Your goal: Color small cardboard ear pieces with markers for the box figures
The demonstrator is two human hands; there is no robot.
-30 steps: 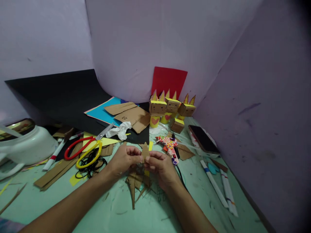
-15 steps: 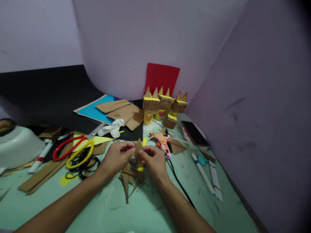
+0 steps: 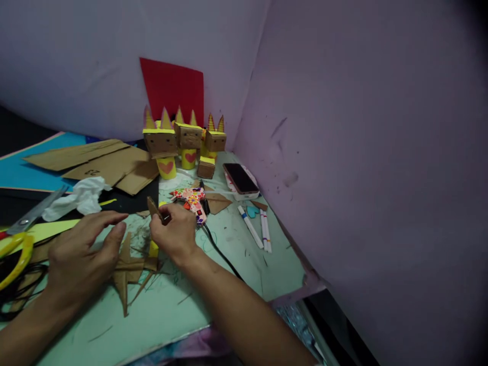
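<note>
My right hand (image 3: pixel 175 230) pinches a small pointed cardboard piece (image 3: pixel 153 207) between thumb and fingers, above the green tabletop. My left hand (image 3: pixel 88 246) is off to the left with thumb and fingers apart, holding nothing. Cut cardboard scraps (image 3: pixel 127 269) with pointed ends lie below and between the hands. Just beyond my right hand rests a glue gun (image 3: pixel 191 199) covered in a colourful pattern, its black cord (image 3: pixel 223 254) running toward me under the right forearm. Scissors (image 3: pixel 21 254) with red and yellow handles are partly in view at the left, by my left hand.
Cardboard figures (image 3: pixel 162 145) with pointed ears and yellow bodies stand at the back before a red sheet (image 3: pixel 175 89). A phone (image 3: pixel 241 178) lies at the right, markers (image 3: pixel 249 227) nearer. Crumpled white tissue (image 3: pixel 86 195) and cardboard sheets (image 3: pixel 110 162) lie left. A wall borders the right.
My view has swung to the right. My left hand has let go of the cardboard piece and moved away to the left; my right hand keeps hold of it.
</note>
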